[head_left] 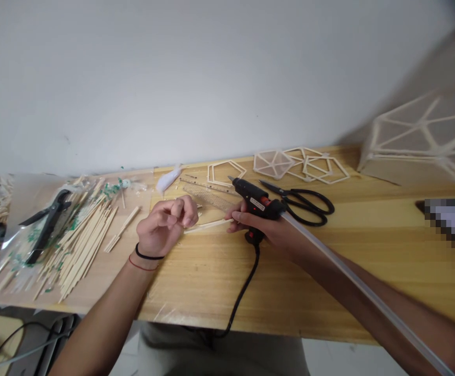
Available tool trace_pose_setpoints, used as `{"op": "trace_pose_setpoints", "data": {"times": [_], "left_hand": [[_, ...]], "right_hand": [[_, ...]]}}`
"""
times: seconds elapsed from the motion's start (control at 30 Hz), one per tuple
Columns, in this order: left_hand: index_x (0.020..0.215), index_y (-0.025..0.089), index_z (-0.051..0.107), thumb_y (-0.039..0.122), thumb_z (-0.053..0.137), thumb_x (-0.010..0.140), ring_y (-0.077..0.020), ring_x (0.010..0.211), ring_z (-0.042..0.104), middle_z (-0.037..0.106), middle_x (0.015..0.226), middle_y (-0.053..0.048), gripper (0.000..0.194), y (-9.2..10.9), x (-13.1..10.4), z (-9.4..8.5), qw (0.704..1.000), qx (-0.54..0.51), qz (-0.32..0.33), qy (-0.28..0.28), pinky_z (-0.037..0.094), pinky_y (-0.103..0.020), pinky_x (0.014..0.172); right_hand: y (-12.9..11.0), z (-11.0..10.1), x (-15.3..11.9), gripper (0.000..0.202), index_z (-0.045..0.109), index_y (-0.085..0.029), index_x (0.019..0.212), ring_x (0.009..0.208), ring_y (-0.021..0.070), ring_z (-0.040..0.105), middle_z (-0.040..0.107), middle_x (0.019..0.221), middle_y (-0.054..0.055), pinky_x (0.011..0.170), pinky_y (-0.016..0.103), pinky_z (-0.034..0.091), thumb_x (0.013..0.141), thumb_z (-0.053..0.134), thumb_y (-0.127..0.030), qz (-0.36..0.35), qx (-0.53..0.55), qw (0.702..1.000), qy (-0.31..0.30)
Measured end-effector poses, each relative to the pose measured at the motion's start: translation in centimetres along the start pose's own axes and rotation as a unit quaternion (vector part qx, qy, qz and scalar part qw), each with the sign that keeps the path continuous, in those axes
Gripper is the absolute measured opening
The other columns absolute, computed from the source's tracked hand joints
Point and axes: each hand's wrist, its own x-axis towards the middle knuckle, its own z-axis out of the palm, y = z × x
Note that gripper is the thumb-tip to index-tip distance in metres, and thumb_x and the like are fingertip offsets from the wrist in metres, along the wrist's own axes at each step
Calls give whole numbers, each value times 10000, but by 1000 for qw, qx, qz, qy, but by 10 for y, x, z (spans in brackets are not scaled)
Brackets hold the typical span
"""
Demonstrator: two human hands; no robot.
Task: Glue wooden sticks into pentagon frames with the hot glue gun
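My right hand (246, 219) is wrapped round a black hot glue gun (256, 200), its nozzle pointing to the upper left. A long clear glue stick (352, 284) runs out of the gun's rear, over my right forearm. My left hand (167, 222) is raised over the table, fingers curled and pinched together; whatever they hold, if anything, is hidden. Between the hands is a thin pale wooden stick (209, 225). One end reaches the fingertips of my right hand, but whether they grip it I cannot tell.
Black scissors (307, 204), a clear ruler (207, 197), a wooden pentagon frame (226, 172) and a covered panel (273, 164) lie behind. Loose sticks (88, 250) and a black cutter (49, 230) are at left. A larger covered frame structure (419, 141) stands right. The gun's cord (246, 287) crosses the front edge.
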Motion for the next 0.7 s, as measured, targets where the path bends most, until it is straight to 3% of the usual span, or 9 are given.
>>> {"op": "trace_pose_setpoints", "data": {"times": [0.17, 0.3, 0.47, 0.7], "left_hand": [[496, 200, 371, 294, 717, 761, -156, 606, 412, 467, 592, -31, 447, -5, 1, -3, 998, 51, 1, 40, 319, -330, 616], [560, 200, 477, 358, 661, 934, -168, 640, 466, 507, 609, -19, 445, -9, 0, -6, 973, 215, 31, 80, 337, -329, 651], [755, 190, 614, 472, 670, 993, -167, 696, 501, 572, 723, -8, 373, -10, -3, -1, 914, 403, 50, 26, 372, -317, 689], [841, 185, 641, 489, 635, 1028, -167, 734, 535, 612, 782, -21, 357, -7, -4, -3, 916, 397, 25, -48, 394, -300, 695]], "right_hand": [[-2, 0, -2, 498, 621, -213, 751, 780, 220, 795, 776, 872, 22, 662, 299, 568, 713, 936, -596, -7, -13, 1000, 4], [-2, 1, -1, 509, 630, -220, 733, 782, 233, 796, 780, 847, 31, 686, 315, 584, 680, 949, -614, 2, -12, 1000, 8], [-4, 3, 0, 502, 648, -223, 729, 775, 225, 789, 781, 826, 24, 802, 355, 622, 617, 984, -579, 21, 29, 999, 34], [-9, 5, -2, 499, 661, -229, 734, 761, 213, 780, 769, 783, 0, 795, 348, 624, 563, 1012, -540, 36, 59, 996, 58]]}}
